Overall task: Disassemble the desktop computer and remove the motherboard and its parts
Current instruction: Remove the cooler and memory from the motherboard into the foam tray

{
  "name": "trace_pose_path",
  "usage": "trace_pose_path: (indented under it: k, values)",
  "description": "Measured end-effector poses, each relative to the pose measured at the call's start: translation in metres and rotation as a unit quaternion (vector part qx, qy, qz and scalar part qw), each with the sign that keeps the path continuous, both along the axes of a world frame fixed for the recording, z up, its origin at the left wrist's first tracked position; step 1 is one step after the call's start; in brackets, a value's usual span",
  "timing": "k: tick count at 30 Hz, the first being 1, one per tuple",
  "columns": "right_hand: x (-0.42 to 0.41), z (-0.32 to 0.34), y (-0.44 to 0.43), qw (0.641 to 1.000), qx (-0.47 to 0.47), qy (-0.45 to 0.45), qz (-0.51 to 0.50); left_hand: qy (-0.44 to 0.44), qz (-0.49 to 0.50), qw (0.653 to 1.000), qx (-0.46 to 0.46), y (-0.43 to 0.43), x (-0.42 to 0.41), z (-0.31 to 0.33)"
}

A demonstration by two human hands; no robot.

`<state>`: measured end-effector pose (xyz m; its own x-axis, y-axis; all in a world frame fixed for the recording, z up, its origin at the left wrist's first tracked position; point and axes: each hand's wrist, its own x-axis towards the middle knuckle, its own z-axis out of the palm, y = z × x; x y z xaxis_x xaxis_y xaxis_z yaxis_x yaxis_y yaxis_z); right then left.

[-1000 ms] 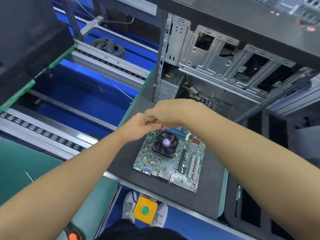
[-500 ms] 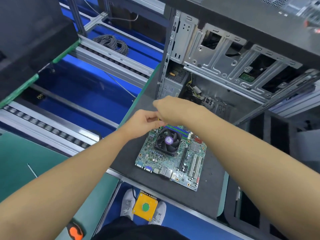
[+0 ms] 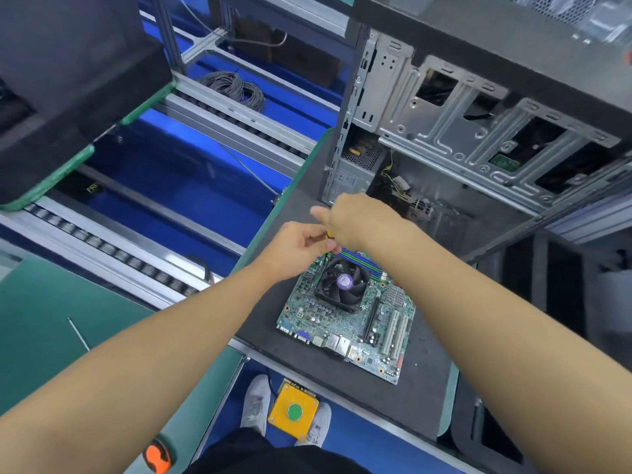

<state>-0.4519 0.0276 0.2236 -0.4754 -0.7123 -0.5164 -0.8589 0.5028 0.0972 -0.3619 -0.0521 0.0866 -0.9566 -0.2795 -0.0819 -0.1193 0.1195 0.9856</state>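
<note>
Starting on the left, the roller conveyor [image 3: 102, 248] runs past with nothing on it that matters here. The action is all at the far left corner of the motherboard [image 3: 328, 323], which lies flat on the dark counter [image 3: 342, 391], out of the case and just in front of it.

The left hand [image 3: 301, 249] comes in with its fingertips pinching low on a yellow-handled tool [image 3: 329, 233] (a screwdriver, by the look of it, though only a sliver of yellow shows). The right hand [image 3: 357, 218] sits clenched over the top of it. Its fingers curl under and out of sight, apparently round the handle, with the thumb sticking out to the left.

That's a sound setup, with one hand to steady and one to turn. The tip seems to be aimed at a corner fastener of the cooler fan [image 3: 343, 283], right beside the memory slots [image 3: 362, 260]. The point of contact is hidden under the hands.

To do this well, keep the shaft upright and press straight down before turning, so the tip doesn't jump out and scrape the board. Let the left fingers guide it without squeezing. It's best to loosen the cooler's corners a little at a time in a cross pattern, so it lifts evenly.

On the right, the open computer case [image 3: 444, 107] stands gutted, with loose cables hanging inside.
</note>
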Motion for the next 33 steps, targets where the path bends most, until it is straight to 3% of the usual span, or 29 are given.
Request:
trace_pose_path:
  k: [3,9,13,18,23,27,33]
  values:
    - [0.0,-0.002,0.0,0.997,-0.057,-0.043,-0.035,0.002,0.032,0.999,0.01,0.002,0.002,0.001]
    - [-0.003,0.009,-0.01,0.983,0.07,-0.116,0.122,-0.084,-0.08,0.993,-0.01,-0.013,0.001,0.008]
    - [-0.011,0.022,-0.009,0.981,0.098,-0.136,0.099,-0.052,-0.144,0.988,0.002,-0.014,-0.001,0.01]
    - [-0.014,0.015,0.0,0.996,0.046,-0.078,0.01,-0.036,-0.113,0.993,-0.018,-0.01,-0.003,0.011]
    - [0.0,0.006,-0.005,0.999,0.044,0.013,0.026,-0.052,-0.061,0.992,-0.093,-0.009,-0.006,0.008]
    - [-0.009,0.001,-0.001,0.996,-0.017,-0.049,0.072,-0.038,-0.003,0.994,-0.1,-0.002,-0.005,-0.001]
    - [-0.023,0.022,0.0,0.973,0.083,-0.1,0.189,-0.042,0.003,0.997,-0.069,-0.013,0.009,-0.017]
